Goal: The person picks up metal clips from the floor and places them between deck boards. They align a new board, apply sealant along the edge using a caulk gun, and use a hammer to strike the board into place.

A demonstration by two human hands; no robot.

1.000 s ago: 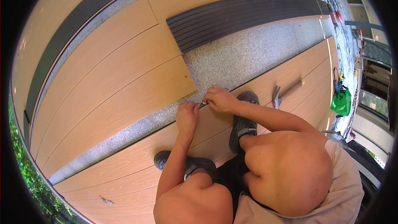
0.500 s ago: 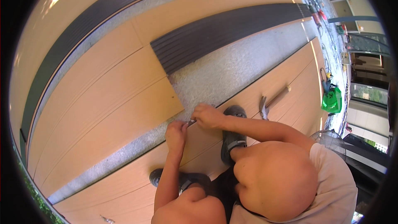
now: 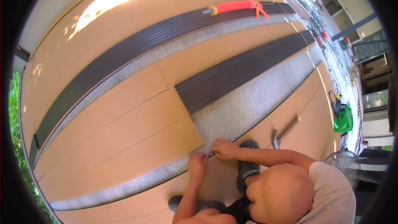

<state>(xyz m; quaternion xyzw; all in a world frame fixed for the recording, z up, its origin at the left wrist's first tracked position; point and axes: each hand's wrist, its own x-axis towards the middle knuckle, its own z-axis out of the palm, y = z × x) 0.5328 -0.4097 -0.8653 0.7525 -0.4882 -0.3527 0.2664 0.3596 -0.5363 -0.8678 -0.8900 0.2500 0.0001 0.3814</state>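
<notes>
My left hand [image 3: 196,166] and my right hand [image 3: 224,149] meet over the board edge in front of me, fingers pinched together. Between them shows a small, dark metallic piece [image 3: 210,155], too small to name. Beneath the hands, a tan board [image 3: 166,193] borders a strip of speckled grey floor [image 3: 224,124]. Just beyond my left hand is the corner of another tan board [image 3: 178,135]. To the right of my right hand, past my shoe [image 3: 247,170], a claw hammer [image 3: 286,132] lies on the near boards.
Dark ribbed boards [image 3: 244,72] lie beyond the gap. An orange-red caulking gun [image 3: 232,7] rests on the far dark strip [image 3: 124,45]. At the right are a green bag [image 3: 343,119], scattered tools and cables [image 3: 321,37], and a fan [image 3: 344,164] beside me.
My view has tilted up, so the scene sits lower and the whole caulking gun shows. Both hands remain pinched together at the same board edge.
</notes>
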